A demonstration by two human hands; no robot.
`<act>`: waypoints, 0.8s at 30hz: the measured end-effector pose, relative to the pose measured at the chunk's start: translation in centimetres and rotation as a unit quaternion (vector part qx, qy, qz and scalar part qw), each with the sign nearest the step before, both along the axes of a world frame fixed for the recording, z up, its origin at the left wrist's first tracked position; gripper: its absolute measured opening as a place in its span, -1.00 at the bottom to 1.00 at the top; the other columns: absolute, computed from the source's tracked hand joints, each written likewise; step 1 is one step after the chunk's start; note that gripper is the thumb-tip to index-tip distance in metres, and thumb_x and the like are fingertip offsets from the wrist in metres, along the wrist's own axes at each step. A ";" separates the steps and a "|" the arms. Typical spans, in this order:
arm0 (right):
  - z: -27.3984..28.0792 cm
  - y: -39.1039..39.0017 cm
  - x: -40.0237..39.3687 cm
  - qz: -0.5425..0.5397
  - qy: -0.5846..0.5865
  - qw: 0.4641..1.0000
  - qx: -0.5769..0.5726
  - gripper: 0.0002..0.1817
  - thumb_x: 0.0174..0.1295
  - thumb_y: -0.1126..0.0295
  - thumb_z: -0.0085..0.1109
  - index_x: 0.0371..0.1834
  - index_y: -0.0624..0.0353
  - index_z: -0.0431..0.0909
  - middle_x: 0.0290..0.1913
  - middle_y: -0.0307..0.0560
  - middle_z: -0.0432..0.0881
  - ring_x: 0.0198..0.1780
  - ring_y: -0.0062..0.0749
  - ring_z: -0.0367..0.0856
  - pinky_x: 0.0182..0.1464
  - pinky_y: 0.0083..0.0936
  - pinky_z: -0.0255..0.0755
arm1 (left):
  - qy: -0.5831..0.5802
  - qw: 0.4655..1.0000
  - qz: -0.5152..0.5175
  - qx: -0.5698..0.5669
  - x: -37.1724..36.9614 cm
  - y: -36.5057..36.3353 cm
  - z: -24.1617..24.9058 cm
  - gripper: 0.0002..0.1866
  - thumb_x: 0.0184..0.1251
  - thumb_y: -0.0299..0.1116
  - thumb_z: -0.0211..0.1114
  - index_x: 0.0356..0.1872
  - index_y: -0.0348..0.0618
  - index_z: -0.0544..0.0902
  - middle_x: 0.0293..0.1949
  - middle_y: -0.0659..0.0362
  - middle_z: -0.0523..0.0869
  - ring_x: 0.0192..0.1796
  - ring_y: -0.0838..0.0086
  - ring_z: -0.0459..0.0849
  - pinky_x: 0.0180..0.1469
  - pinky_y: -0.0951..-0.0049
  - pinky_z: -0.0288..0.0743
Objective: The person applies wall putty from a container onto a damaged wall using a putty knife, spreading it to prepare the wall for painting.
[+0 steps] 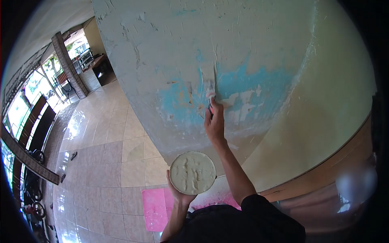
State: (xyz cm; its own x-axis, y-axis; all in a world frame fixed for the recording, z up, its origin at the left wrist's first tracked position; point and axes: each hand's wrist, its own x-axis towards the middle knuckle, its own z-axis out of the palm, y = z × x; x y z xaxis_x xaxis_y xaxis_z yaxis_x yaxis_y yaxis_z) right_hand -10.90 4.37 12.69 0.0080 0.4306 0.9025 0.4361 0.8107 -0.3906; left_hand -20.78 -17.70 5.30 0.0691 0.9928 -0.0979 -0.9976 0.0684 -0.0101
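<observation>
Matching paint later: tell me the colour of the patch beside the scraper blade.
Light blue patch, with whitish filler smears across it; head view shows it.

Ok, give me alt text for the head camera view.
A right hand presses a putty knife against a wall with patchy blue paint. The left hand holds a round tub of pale filler below, above a tiled floor.
</observation>
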 end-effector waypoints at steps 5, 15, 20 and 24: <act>-7.9 -2.0 1.6 0.001 0.000 0.999 -0.044 -0.44 0.26 0.60 0.11 0.35 0.15 0.26 -0.15 0.14 0.40 -0.17 0.00 0.54 -0.19 -0.29 0.50 | 0.015 0.999 0.026 0.012 0.0 0.2 -0.7 -0.23 0.28 0.32 -0.04 0.37 0.03 0.32 0.36 0.10 0.34 0.37 0.12 0.29 0.39 -0.17 0.07; 1.0 -0.6 -0.1 0.003 0.002 1.000 0.014 -0.45 0.27 0.56 0.10 0.35 0.09 0.26 -0.14 0.16 0.39 -0.19 0.03 0.56 -0.26 -0.24 0.51 | 0.062 0.997 0.046 0.000 0.4 0.1 0.3 -0.20 0.25 0.37 -0.08 0.37 0.04 0.31 0.35 0.13 0.36 0.35 0.13 0.33 0.37 -0.09 0.16; -7.2 -2.6 1.2 0.005 -0.010 0.999 -0.032 -0.46 0.29 0.56 0.08 0.35 0.18 0.24 -0.13 0.17 0.40 -0.13 0.05 0.54 -0.21 -0.24 0.49 | 0.003 0.999 0.035 0.020 0.2 0.3 -0.4 -0.21 0.28 0.33 -0.05 0.38 0.02 0.30 0.39 0.07 0.29 0.39 0.05 0.25 0.39 -0.23 0.04; -3.0 -2.7 1.0 0.024 0.012 1.000 -0.015 -0.47 0.29 0.56 0.08 0.35 0.15 0.25 -0.13 0.15 0.40 -0.12 0.00 0.53 -0.19 -0.29 0.48 | 0.058 0.997 0.042 0.000 0.4 0.3 0.4 -0.19 0.25 0.37 -0.09 0.37 0.04 0.32 0.35 0.12 0.36 0.35 0.14 0.33 0.36 -0.09 0.17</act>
State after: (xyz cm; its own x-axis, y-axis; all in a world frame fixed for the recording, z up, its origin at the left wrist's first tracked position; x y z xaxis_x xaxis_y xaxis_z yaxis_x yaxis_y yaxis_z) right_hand -9.91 1.67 9.68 0.0085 0.4576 0.8891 0.3868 0.8185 -0.4249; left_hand -20.37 -17.36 5.66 -0.0253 0.9947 -0.0999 -0.9944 -0.0147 0.1048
